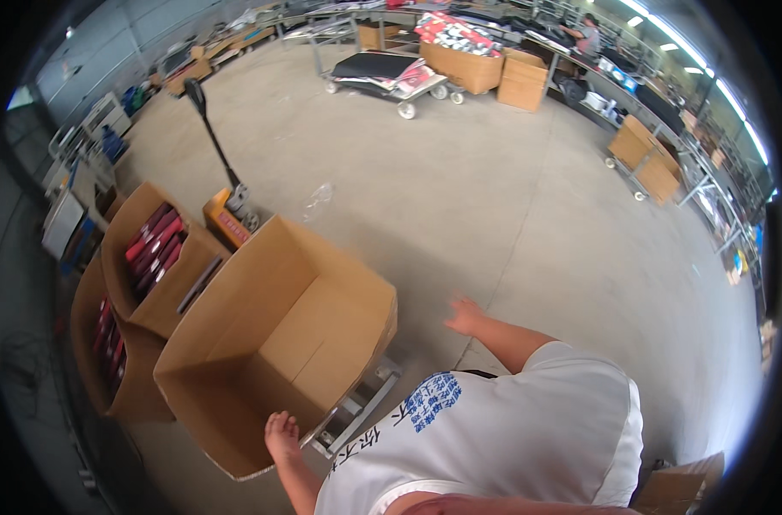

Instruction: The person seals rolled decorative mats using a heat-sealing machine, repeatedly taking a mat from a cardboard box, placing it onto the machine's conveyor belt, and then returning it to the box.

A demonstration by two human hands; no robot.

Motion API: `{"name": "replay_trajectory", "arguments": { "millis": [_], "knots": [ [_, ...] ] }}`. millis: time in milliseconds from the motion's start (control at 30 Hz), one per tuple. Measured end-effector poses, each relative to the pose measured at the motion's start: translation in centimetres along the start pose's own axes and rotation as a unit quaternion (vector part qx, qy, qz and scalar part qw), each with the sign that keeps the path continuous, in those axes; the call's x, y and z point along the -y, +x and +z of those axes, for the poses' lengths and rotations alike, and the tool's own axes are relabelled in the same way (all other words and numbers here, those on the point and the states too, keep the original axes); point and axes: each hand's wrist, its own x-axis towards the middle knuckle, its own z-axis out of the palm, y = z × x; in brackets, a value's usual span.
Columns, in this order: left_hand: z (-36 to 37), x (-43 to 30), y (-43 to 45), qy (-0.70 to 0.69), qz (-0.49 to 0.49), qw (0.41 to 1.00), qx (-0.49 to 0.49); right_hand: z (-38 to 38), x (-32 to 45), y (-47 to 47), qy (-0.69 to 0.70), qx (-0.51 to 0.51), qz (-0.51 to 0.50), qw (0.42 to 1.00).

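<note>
Before me a large cardboard box (pixel 288 335), its top uncovered and no contents showing inside, rests on a metal-framed cart (pixel 358 405). At the box's near edge is my left hand (pixel 282 432), fingers slightly curled; whether it touches the cardboard is not clear. My right hand (pixel 465 315) hangs over the concrete floor to the right of the box, slightly blurred, fingers apart and holding nothing. Beyond the box's left side stand two more cardboard boxes (pixel 191 283) with dark red and pink items (pixel 155 248) in them.
A yellow pallet jack (pixel 226 219) with a black handle stands behind the boxes. Farther off are a wheeled cart (pixel 378 80) with a black sheet, a box of patterned fabric (pixel 461 64), long workbenches and a person (pixel 586 37). Another box (pixel 645 158) sits on a trolley at right.
</note>
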Motion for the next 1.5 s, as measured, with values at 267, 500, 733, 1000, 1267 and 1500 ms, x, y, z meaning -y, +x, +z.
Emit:
{"name": "replay_trajectory", "arguments": {
  "millis": [267, 500, 733, 1000, 1267, 1500],
  "knots": [
    [8.8, -8.4, 7.3, 0.094, 0.102, 0.988, -0.072, 6.1, -23.3, 2.6, -0.153, 0.459, -0.002, 0.875],
    [27.2, -7.3, 17.7, 0.08, 0.135, 0.98, -0.126, 2.9, -30.8, 23.1, -0.212, 0.475, 0.001, 0.854],
    [30.3, -3.9, 25.3, 0.14, 0.044, 0.942, -0.303, -9.5, -26.6, 47.4, 0.247, 0.134, 0.095, 0.955],
    [31.7, -14.8, 33.2, -0.168, 0.186, 0.927, -0.278, -10.3, -21.1, 55.5, -0.045, 0.311, -0.061, 0.947],
    [24.6, -17.7, 48.2, -0.182, 0.139, 0.937, -0.265, -15.0, -23.5, 67.2, -0.334, 0.377, -0.225, 0.834],
    [20.3, -15.2, 55.2, 0.07, 0.05, 0.839, -0.537, -13.0, -23.9, 63.2, -0.353, 0.487, -0.138, 0.787]
  ]
}}
